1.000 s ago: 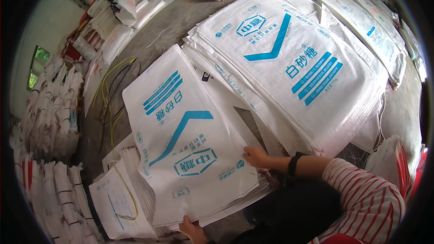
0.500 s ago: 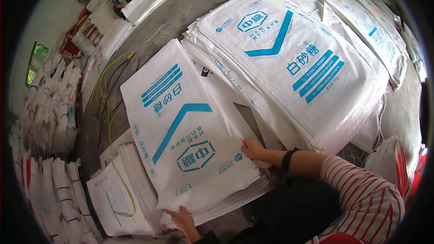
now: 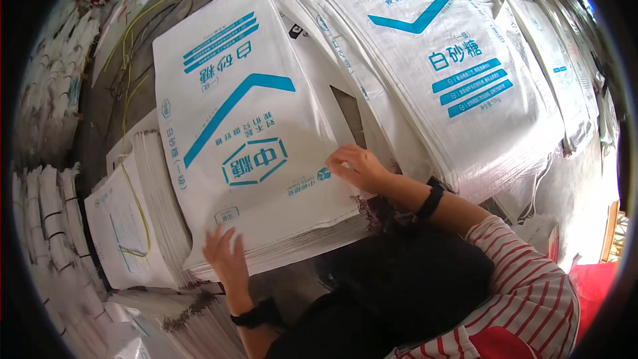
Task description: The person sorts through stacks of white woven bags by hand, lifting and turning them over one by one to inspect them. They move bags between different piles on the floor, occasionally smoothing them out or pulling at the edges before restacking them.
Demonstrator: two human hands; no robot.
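A white woven plastic sack [image 3: 219,103] with blue print lies flat on top of a stack of similar sacks in front of me. Over its near left corner, my left hand [image 3: 227,258] is open, fingers spread and holding nothing. My right hand [image 3: 359,169] is at the sack's near right part, beside a small blue logo. Its fingers are loosely bent and slightly apart, with no grip on the sack; whether the fingertips touch the surface I cannot tell.
To the right stands a taller stack of white sacks [image 3: 412,80], with another stack [image 3: 555,60] beyond. A smaller sack stack [image 3: 143,213] adjoins on the left. Bundled sacks [image 3: 50,93] line the far left, near a yellow cord [image 3: 128,53] on the floor.
My left hand has let go of the sack's near edge and lifted off. My right hand has loosened from the right edge. The view has also shifted nearer and lower.
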